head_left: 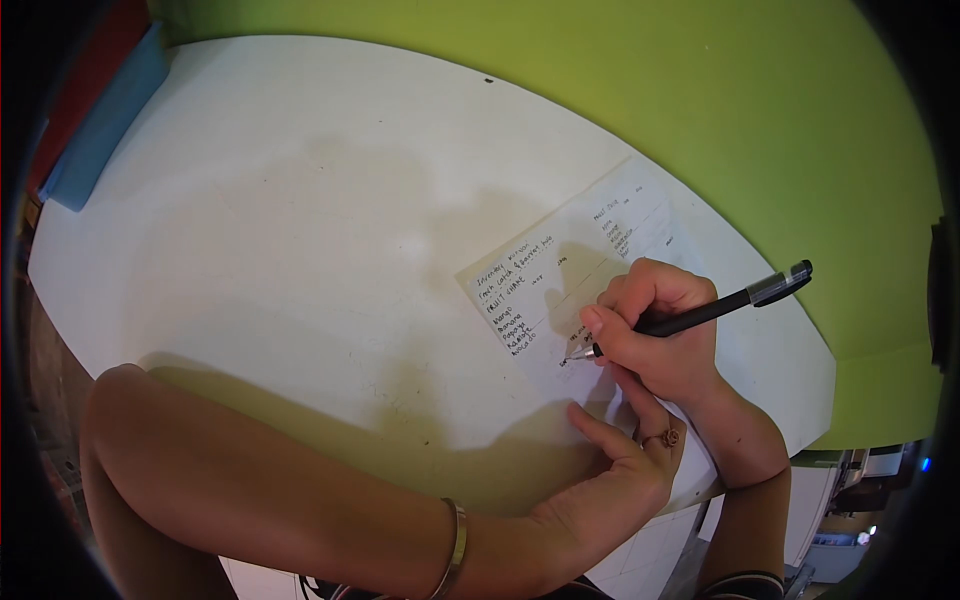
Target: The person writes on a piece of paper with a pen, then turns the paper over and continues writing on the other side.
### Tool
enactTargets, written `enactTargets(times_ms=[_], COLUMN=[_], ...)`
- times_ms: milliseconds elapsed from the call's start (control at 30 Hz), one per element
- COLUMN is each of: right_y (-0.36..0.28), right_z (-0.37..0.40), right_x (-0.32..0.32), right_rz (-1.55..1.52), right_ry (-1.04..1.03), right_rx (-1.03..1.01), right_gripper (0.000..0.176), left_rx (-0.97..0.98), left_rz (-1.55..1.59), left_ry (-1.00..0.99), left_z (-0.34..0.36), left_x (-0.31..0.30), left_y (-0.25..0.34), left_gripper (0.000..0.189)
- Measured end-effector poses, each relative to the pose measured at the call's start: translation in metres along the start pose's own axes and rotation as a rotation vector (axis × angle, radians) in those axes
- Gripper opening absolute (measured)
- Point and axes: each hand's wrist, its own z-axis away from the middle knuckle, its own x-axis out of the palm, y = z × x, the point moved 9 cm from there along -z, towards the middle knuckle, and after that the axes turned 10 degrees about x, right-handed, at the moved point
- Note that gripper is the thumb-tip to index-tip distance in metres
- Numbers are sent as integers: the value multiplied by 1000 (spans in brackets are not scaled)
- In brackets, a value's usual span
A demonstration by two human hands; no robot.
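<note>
A black pen (700, 314) is pinched in my right hand (655, 330), its metal tip touching a white sheet of paper (545, 300) and its cap end pointing up to the right. Handwritten lists cover parts of the sheet; "Fruit Shake", "Mango" and "Avocado" can be read. My left hand (620, 465) lies at the lower edge of the paper, just below the right hand, with thumb and fingers apart. It wears a ring (668, 438), and a metal bracelet (457, 550) circles the wrist. Part of the writing is hidden behind the right hand.
The paper lies on a white table (300, 200) with a curved far edge against a green wall (700, 80). A blue object (110, 125) stands at the far left corner. Blurred items are visible beyond the table at the lower right.
</note>
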Motion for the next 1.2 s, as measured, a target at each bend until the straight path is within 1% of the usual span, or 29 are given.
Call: enactTargets(times_ms=[133,233,433,500,533,567,633,733,833,933,1033,1133,1200], right_y=[0,1,0,-3,-9,-9,-9,-7,-7,-9,-2,-7,-7], right_z=[0,0,1,1,-17,-17,-17,-18,-19,-18,-18,-18,-18], right_x=[-1,-2,-3,-2,-3,-3,-5,-5,1,2,-2,0,1], right_rz=[14,-37,14,55,78,83,95,54,75,113,-9,40,50], right_ry=[-3,9,-1,-14,-24,-25,-25,-3,19,19,53,28,28], right_rx=[-19,-14,-33,-90,-121,-127,-141,-79,-61,-116,2,-67,-69], right_gripper=[28,28,28,28,29,29,29,29,28,28,28,28,28], left_rx=[0,5,4,6,1,2,-1,-7,-5,-8,-2,2,-5], left_rz=[-2,-1,-3,-12,-9,-17,-10,-16,-17,-19,-20,-22,-28], left_ry=[11,22,45,53,49,71,47,33,25,11,1,-8,-11], left_z=[-3,-6,-10,-11,-11,-12,-13,-13,-6,-6,-6,-7,-6], left_x=[-1,-4,-6,-4,2,0,2,3,5,6,6,7,8], left_y=[-1,0,0,-1,-13,-12,-13,-12,-11,-12,-10,-10,-10], left_gripper=[27,27,26,26,26,26,26,26,27,27,28,28,28])
